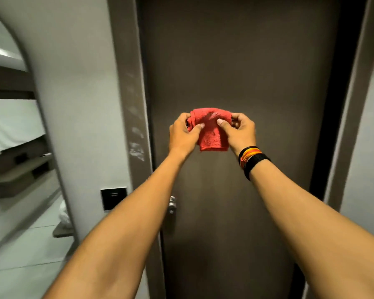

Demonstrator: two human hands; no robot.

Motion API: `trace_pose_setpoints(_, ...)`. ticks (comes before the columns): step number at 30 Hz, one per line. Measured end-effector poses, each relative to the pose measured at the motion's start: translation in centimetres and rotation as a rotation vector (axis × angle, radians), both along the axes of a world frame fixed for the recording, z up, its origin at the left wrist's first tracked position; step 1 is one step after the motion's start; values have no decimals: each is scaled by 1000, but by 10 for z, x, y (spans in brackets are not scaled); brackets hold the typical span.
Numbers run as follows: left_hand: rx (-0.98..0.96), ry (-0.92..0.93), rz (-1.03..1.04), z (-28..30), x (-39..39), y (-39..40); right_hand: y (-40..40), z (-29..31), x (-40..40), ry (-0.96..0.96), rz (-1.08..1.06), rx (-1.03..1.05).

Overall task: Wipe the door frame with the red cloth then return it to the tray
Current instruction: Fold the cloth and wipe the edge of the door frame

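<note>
**Red cloth held up before the dark door**

Folded red cloth (pixel 211 128) pinched between both hands, raised in front of the closed dark brown door (pixel 235 61), not touching the frame. Left hand (pixel 183 135) clamped on the cloth's left edge, thumb pressed on the front face; right hand (pixel 239 132) clamped likewise on the right edge — thumb forward, other fingers curled behind. Lower end of the cloth hanging free between the wrists. Black, orange and yellow bands (pixel 252 159) around the right wrist. Grey door frame (pixel 130 104) to the left, marked with pale smudges. Below — a metal door handle (pixel 172 205), partly hidden by the left forearm, and a black wall panel (pixel 113 198) beside the frame.
</note>
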State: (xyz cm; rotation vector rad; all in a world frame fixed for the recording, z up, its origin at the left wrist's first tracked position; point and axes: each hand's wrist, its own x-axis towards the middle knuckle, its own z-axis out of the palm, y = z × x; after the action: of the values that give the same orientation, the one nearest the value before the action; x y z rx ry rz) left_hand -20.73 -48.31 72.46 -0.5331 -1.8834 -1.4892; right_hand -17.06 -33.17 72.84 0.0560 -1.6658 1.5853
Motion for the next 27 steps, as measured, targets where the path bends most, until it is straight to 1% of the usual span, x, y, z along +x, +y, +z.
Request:
trace_pose_setpoints(4, 28, -20, 86, -1, -1, -97, -96, 0, -22, 1, 97, 25)
trace_pose_setpoints(6, -3, -52, 162, -12, -2, -133, -133, -11, -32, -8, 112, 34)
trace_pose_setpoints(8, -53, -85, 222, -26, -3, -166, -166, -27, -42, -21, 117, 44)
trace_pose_setpoints(11, -151, -129, 248, -46, -12, -206, -204, -57, -59, -62, 95, 27)
trace_pose_setpoints(14, -287, -122, 305, -64, -22, -233, -229, -86, -73, -137, 71, -20)
trace_pose_setpoints(17, -348, -12, 434, -74, -39, -253, -247, -108, -86, -197, 34, -33)
trace_pose_setpoints(21, -406, 206, 577, -61, -66, -263, -261, -127, -101, -227, -66, -72)
trace_pose_setpoints(23, -482, 297, 618, -52, -82, -266, -265, -131, -107, -214, -117, -79)
trace_pose_setpoints(27, -611, 439, 681, -38, -121, -267, -272, -132, -116, -145, -291, -105)
